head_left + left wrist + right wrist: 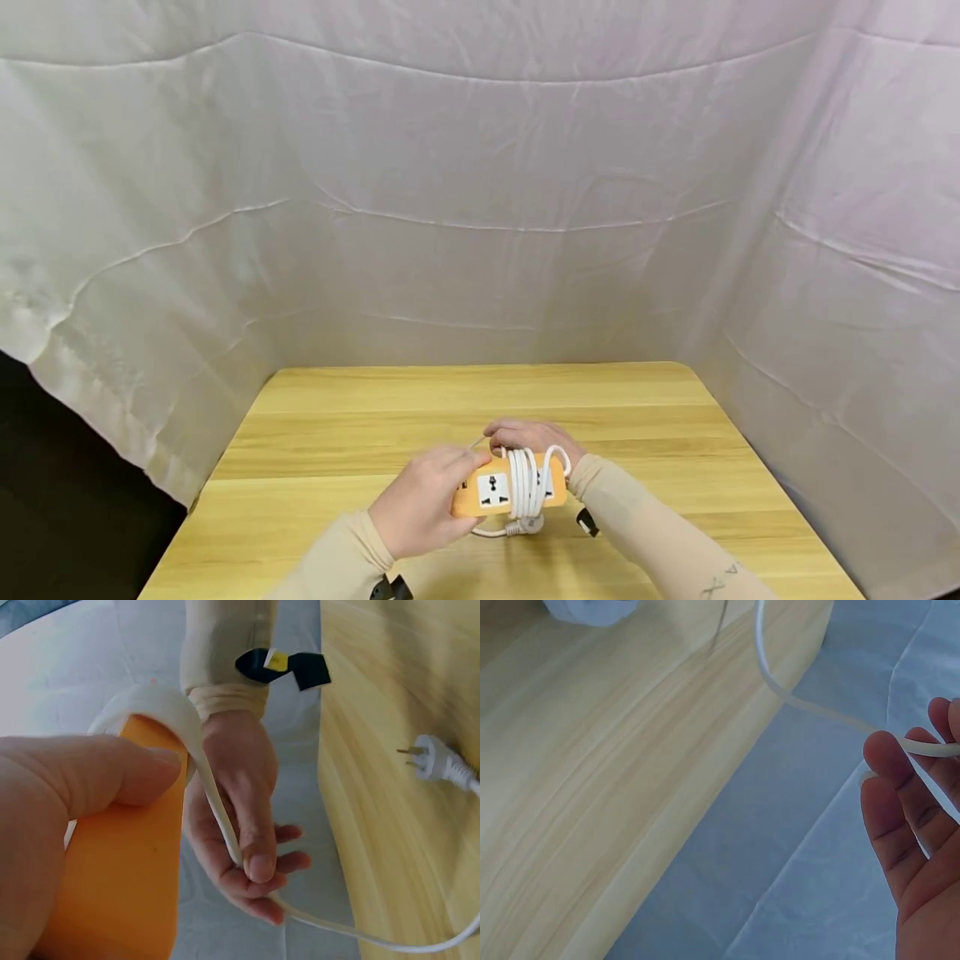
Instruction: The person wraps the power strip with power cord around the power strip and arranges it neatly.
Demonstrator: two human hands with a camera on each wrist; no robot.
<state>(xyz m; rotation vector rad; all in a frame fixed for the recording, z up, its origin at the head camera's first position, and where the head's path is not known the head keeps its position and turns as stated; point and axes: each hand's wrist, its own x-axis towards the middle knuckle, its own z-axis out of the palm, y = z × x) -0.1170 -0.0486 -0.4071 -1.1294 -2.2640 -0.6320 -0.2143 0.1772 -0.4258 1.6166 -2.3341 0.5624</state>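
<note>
Pale curtains (480,150) are enclosing a wood-grain table (337,425). Orange power strip (495,490) is being held lower centre of the head frame, between both hands — long axis running left to right, white cord (528,483) wrapping its right half. Left hand (427,504) is gripping the left end, so sitting nearer; right hand (536,437) is pinching the cord's loose length just beyond the strip — white plug (531,524) showing below.

power strip (472,497): orange | socket faces (492,490): white | cord (525,483): white | plug (430,757): white | table (337,433): yellow wood-grain | sleeves (637,508): beige
</note>
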